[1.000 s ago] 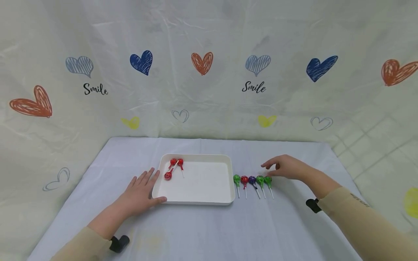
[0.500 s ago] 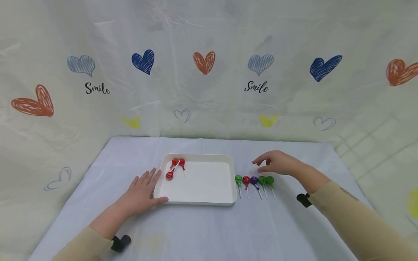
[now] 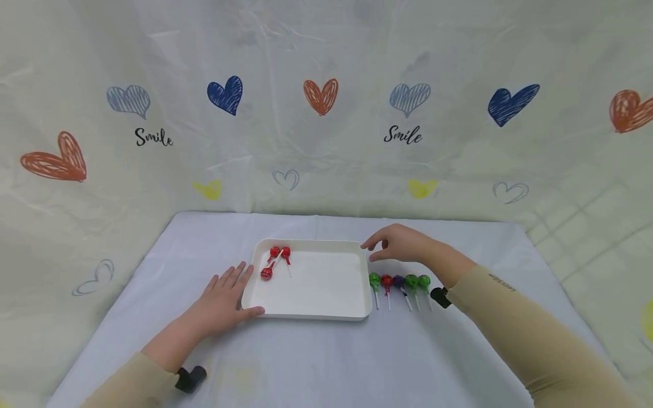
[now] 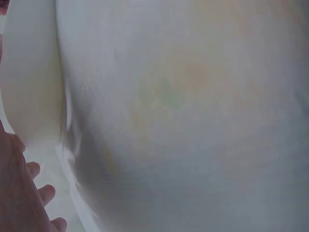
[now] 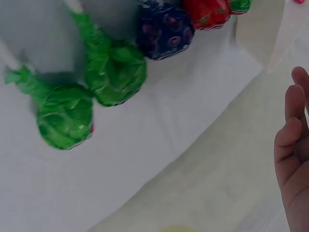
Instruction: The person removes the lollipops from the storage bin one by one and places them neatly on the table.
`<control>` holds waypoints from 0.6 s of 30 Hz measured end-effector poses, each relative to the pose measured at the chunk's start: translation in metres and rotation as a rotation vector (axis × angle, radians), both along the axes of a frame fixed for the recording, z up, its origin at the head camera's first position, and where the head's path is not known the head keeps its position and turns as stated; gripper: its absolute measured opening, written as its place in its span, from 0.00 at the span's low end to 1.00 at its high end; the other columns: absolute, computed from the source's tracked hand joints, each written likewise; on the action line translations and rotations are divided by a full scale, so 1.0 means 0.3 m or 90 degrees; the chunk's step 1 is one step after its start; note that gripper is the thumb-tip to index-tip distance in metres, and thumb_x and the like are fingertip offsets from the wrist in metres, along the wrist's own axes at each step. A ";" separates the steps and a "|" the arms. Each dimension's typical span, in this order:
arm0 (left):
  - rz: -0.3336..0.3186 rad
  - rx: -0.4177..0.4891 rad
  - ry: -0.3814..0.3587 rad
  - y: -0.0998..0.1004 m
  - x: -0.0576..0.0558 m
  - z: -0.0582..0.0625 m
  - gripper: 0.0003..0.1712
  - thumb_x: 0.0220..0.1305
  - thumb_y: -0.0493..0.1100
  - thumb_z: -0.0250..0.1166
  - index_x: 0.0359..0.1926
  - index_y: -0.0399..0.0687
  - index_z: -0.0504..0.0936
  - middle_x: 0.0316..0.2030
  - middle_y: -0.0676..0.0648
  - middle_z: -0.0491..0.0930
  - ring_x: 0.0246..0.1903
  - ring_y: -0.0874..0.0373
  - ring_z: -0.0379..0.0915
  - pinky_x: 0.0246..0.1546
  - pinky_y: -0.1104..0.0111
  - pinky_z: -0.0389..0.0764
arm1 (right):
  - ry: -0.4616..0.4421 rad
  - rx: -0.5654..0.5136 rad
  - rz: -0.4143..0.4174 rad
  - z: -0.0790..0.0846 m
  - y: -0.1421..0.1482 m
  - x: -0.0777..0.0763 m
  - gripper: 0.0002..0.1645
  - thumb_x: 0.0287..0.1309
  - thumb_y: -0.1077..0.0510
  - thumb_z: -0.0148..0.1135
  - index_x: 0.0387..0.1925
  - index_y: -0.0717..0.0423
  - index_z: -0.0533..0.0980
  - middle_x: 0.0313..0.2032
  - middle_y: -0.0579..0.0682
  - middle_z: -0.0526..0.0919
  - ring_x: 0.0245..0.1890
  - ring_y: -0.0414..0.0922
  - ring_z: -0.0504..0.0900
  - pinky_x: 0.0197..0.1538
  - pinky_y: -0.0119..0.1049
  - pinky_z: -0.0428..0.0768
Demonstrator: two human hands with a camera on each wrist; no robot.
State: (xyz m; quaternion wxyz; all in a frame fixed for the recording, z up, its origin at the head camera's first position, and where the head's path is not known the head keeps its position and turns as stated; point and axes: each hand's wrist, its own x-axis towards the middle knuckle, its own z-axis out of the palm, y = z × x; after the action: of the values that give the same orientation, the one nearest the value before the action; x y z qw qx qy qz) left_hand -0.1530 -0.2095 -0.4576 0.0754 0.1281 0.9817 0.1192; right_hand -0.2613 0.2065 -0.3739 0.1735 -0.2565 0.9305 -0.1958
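My left hand (image 3: pixel 220 299) lies spread along the left side of a white tray (image 3: pixel 321 283), its thumb at the front rim. In the left wrist view its fingers show beside the tray wall (image 4: pixel 31 72). Inside the tray, at the back left, are three red-wrapped lollipops (image 3: pixel 267 273), one with its stick across the others. By the tray's back right corner hovers my right hand (image 3: pixel 400 243), fingers loosely bent and nothing between them. Below it a row of lollipops runs right from the tray: green (image 3: pixel 374 280), red (image 3: pixel 386 281), purple (image 3: pixel 399 281) and two more green ones (image 5: pixel 65 117).
A white cloth (image 3: pixel 306 357) covers the table, with a faint yellowish stain near the front. Behind it hangs a pale curtain (image 3: pixel 352 170) printed with hearts and the word Smile. Dark wrist cameras (image 3: pixel 191 378) sit at both sleeves.
My right hand has moved left, from above the right end of the lollipop row to the tray's back right corner. The left hand and the lollipops stay in place.
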 end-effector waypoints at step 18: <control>0.010 -0.018 -0.004 0.000 -0.005 -0.008 0.66 0.52 0.80 0.59 0.79 0.46 0.48 0.77 0.39 0.45 0.75 0.37 0.39 0.71 0.37 0.41 | 0.050 0.043 0.100 0.014 -0.302 -0.098 0.22 0.58 0.48 0.71 0.55 0.42 0.83 0.40 0.36 0.83 0.39 0.42 0.77 0.39 0.34 0.79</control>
State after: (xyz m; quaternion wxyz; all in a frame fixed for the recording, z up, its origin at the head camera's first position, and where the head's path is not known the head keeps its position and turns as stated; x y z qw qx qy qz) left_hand -0.1545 -0.2095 -0.4600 0.0792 0.1189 0.9840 0.1066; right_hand -0.2906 0.1160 -0.3699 0.1604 -0.3301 0.9196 -0.1403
